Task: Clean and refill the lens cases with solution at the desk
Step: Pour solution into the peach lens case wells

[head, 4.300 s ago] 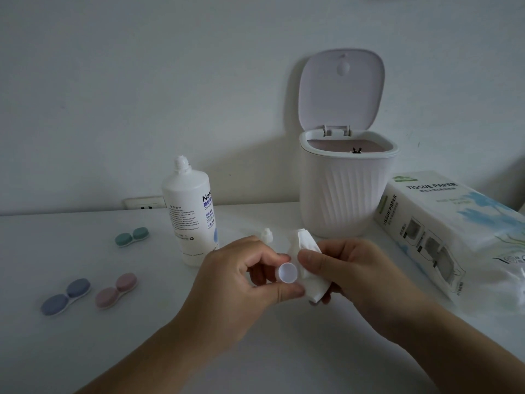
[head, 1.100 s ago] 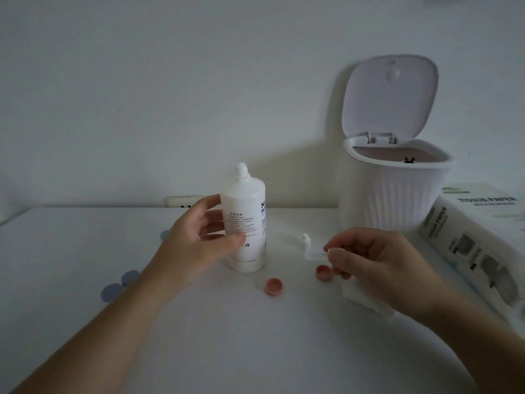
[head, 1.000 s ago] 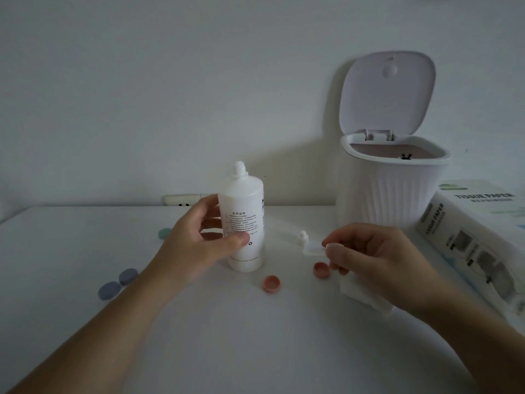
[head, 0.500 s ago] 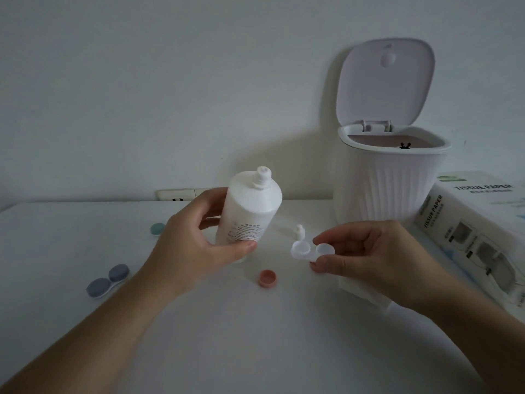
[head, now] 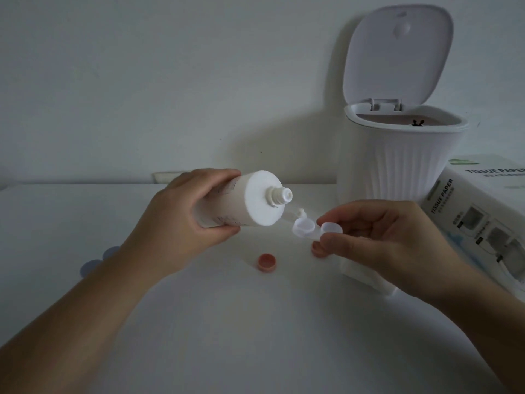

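Sideways lies the solution bottle (head: 241, 203); nozzle toward the open lens case (head: 315, 228).

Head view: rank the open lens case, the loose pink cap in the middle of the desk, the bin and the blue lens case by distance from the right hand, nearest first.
1. Open lens case: pinched in the right hand.
2. Pink cap: on the desk, left of that hand.
3. Bin: behind the hand, by the wall.
4. Blue lens case: far left, partly behind the left forearm.
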Tool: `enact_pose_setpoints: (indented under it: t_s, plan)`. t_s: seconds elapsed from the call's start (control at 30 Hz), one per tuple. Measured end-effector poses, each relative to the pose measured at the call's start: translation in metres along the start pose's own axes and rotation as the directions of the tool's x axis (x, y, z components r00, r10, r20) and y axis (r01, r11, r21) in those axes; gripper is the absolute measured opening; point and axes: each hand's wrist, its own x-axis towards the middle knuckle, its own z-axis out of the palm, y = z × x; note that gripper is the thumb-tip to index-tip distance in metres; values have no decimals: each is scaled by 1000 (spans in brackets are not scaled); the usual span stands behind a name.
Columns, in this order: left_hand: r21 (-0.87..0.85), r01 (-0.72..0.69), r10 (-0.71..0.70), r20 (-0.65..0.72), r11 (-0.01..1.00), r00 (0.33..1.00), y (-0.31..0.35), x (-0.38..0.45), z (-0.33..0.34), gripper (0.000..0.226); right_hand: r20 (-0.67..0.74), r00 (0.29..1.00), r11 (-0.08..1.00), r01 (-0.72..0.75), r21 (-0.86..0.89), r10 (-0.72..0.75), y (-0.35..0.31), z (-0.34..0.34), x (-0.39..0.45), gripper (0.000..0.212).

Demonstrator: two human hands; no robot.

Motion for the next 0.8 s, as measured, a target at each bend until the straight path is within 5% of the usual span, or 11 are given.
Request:
enact_pose_setpoints:
  t_s: [0.8]
  plan:
    - [204, -144, 145, 9, 968, 989, 3, 6, -5, 66, -44, 999, 993, -6, -115, 1, 3, 7, 0, 15]
